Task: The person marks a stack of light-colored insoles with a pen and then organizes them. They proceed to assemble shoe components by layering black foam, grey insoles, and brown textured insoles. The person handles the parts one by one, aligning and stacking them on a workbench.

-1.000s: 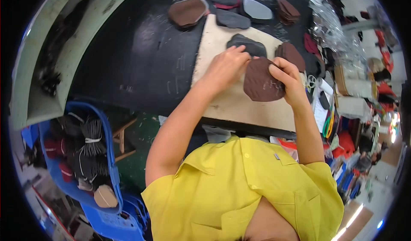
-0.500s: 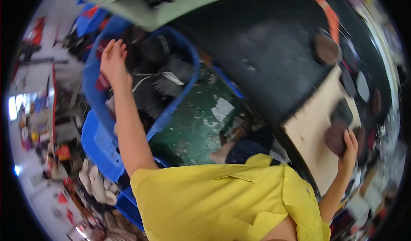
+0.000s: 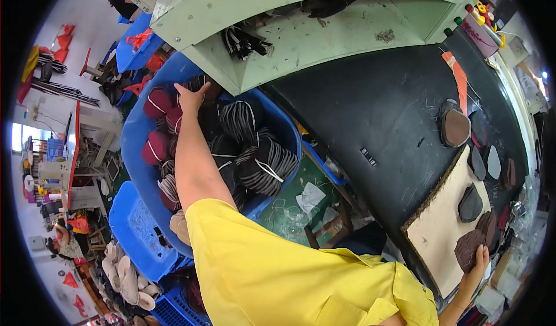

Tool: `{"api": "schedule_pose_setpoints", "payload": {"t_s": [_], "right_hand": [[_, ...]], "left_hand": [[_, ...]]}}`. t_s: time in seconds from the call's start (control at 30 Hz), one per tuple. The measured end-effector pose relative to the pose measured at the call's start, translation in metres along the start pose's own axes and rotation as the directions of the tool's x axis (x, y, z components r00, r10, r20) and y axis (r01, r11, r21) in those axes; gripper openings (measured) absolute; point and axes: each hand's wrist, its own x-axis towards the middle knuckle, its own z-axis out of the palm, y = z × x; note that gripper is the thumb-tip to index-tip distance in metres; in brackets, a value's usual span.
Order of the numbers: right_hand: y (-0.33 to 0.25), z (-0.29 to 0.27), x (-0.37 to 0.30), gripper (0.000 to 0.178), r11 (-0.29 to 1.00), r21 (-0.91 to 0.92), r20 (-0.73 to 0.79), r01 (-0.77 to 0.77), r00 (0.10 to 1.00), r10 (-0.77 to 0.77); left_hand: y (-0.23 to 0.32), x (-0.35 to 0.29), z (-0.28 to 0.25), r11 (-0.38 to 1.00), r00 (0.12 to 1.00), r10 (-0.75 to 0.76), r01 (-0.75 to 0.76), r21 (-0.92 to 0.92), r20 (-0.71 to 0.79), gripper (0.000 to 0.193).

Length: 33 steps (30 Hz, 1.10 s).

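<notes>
My left hand (image 3: 191,99) reaches into a large blue tub (image 3: 134,132). Its thumb and forefinger straddle a dark, banded bundle of cut pieces (image 3: 197,83) near the far rim; the other fingers are partly hidden. Around it lie maroon bundles (image 3: 156,147) and black-and-grey bundles (image 3: 267,168) tied with pale bands. At the right, my right hand (image 3: 479,260) is closed on the edge of a dark brown rounded piece (image 3: 468,249). This piece lies over the near right part of a beige board (image 3: 435,227), touching another brown piece (image 3: 487,224).
A black-topped table (image 3: 359,106) carries a brown stack (image 3: 455,126), a dark piece (image 3: 469,203) on the board and an orange strip (image 3: 457,77). A pale green shelf (image 3: 347,33) overhangs the tub's far side. Another blue bin (image 3: 136,221) stands at the left.
My left hand has lowered from above the tub to the dark bundle and moved right in view. My right hand still holds the brown piece, now lower in view. The whole view has shifted.
</notes>
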Motion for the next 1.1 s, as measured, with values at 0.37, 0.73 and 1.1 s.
{"api": "schedule_pose_setpoints", "payload": {"t_s": [0.37, 0.73, 1.1], "right_hand": [[-0.016, 0.044, 0.017, 0.014, 0.997, -0.021, 0.014, 0.073, 0.997, -0.073], [-0.001, 0.057, 0.046, 0.022, 0.989, 0.041, 0.153, 0.143, 0.977, -0.148], [-0.014, 0.05, 0.004, 0.04, 0.974, -0.161, -0.079, 0.159, 0.982, -0.173]], "left_hand": [[0.036, -0.063, -0.112, 0.792, 0.77, 0.611, -0.597, 0.131, -0.184, 0.03], [0.039, -0.209, -0.266, 0.328, 0.071, 0.853, -0.844, 0.425, -0.518, 0.034], [0.001, -0.18, -0.219, 0.759, 0.493, 0.583, -0.614, 0.217, -0.646, 0.031]]}}
